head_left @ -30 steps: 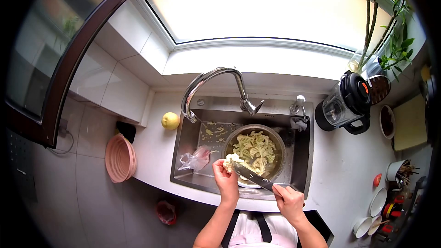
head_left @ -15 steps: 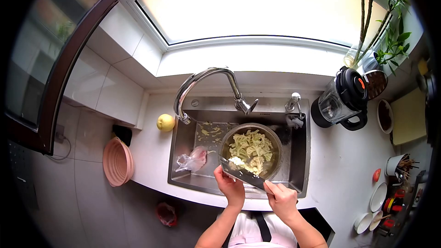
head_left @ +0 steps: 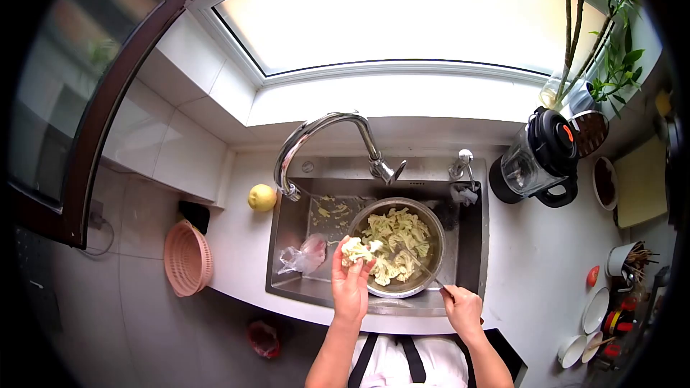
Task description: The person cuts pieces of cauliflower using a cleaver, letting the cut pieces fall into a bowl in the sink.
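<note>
My left hand [head_left: 351, 289] holds a pale cauliflower piece [head_left: 357, 251] at the left rim of a round metal bowl [head_left: 439, 244]. Closed round the handle of a knife [head_left: 430, 273] is my right hand [head_left: 464, 309], to the right of the bowl's near side. The blade is seen nearly edge-on and points over the bowl. Cut cauliflower florets [head_left: 395, 233] lie in the bowl, which stands in the steel sink [head_left: 460, 273].
Left of the bowl lies a plastic bag [head_left: 305, 255], with scraps behind it. A curved faucet [head_left: 295, 140] arches over the sink. A yellow fruit [head_left: 261, 197] and pink basket [head_left: 188, 257] are left; a blender [head_left: 535, 162] and white bowls [head_left: 573, 350] are right.
The knife has left the cauliflower piece and turned edge-on, moving right with my right hand. My left hand has raised the piece and turned it into fuller view.
</note>
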Tool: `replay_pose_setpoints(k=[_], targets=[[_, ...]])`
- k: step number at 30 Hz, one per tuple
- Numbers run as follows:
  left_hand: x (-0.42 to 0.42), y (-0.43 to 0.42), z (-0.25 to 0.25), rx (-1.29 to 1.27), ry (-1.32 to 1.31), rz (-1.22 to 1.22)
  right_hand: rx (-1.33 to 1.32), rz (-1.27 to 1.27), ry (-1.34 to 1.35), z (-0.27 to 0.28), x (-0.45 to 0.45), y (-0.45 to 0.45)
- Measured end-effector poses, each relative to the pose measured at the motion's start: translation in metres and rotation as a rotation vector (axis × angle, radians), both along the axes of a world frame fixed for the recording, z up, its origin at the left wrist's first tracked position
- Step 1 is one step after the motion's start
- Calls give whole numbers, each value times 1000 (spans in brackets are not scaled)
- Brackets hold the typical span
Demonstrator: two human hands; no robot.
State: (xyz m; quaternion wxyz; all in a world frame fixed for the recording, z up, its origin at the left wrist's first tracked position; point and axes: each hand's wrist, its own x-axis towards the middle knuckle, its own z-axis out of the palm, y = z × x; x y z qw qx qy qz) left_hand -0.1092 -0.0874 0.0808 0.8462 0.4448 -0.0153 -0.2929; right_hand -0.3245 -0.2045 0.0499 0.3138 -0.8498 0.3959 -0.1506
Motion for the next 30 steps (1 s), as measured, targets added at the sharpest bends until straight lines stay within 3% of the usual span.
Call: replay_pose_setpoints(k=[4, 7, 17, 20, 24, 27, 30], targets=[[5, 4, 4, -116, 224, -63, -17, 13, -136, 8, 4, -1], [12, 13, -1, -171, 217, -161, -37, 48, -203, 15, 4, 3], [11, 16, 4, -142, 286, -112, -376, 188, -266, 23, 4, 4], [9, 23, -19, -127, 305, -106, -452, 224, -290, 31, 16, 2], [6, 29, -22, -188, 474, -165, -492, 281, -299, 39, 24, -2], [7, 28, -20, -245, 478, -207, -504, 312, -302, 42, 27, -5], [8, 24, -9, -145, 350, -242, -517, 337, -293, 42, 24, -6]])
